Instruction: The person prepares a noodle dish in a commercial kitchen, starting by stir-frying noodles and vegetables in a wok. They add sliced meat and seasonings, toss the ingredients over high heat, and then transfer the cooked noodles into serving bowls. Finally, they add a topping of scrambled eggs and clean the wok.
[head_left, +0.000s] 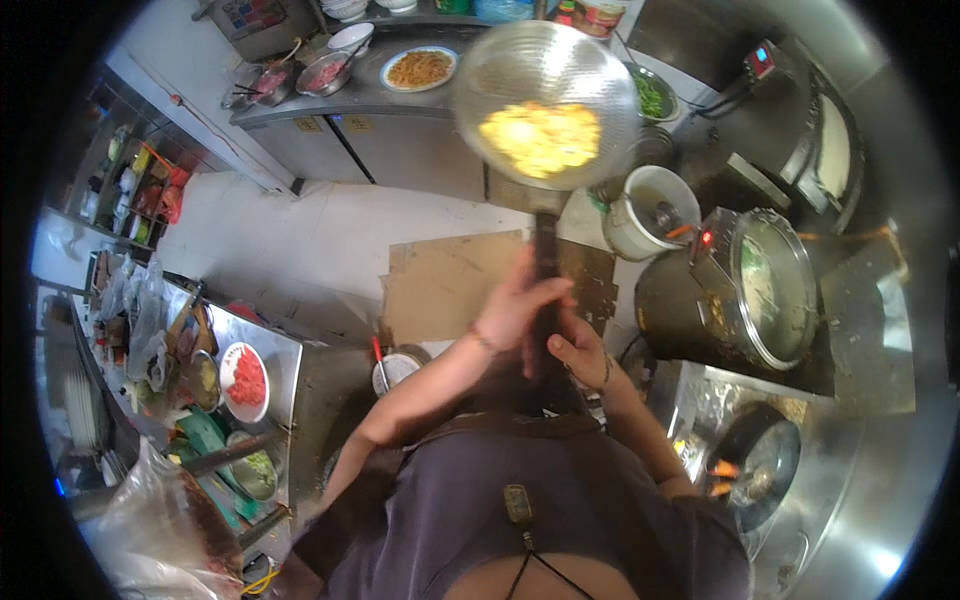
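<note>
A long-handled steel wok (480, 75) is held out in front of me, slightly blurred. Yellow cooked egg (540, 139), apparently scrambled, lies in its near half. My left hand (517, 304) is wrapped around the dark handle (546, 240) close to the pan. Further back towards my body, my right hand (581, 349) is also on the handle, its thumb on top. Part of the grip is hidden by the fingers. Under the handle, flattened cardboard (450, 289) covers the floor.
Behind the wok, a counter (367, 94) bears a plate of shredded food (418, 69) and bowls of raw meat (326, 73). To my right stand a white bucket (651, 214), a large cooking pot (780, 292) and a dark wok (754, 465). A bowl of red chunks (244, 382) is at left.
</note>
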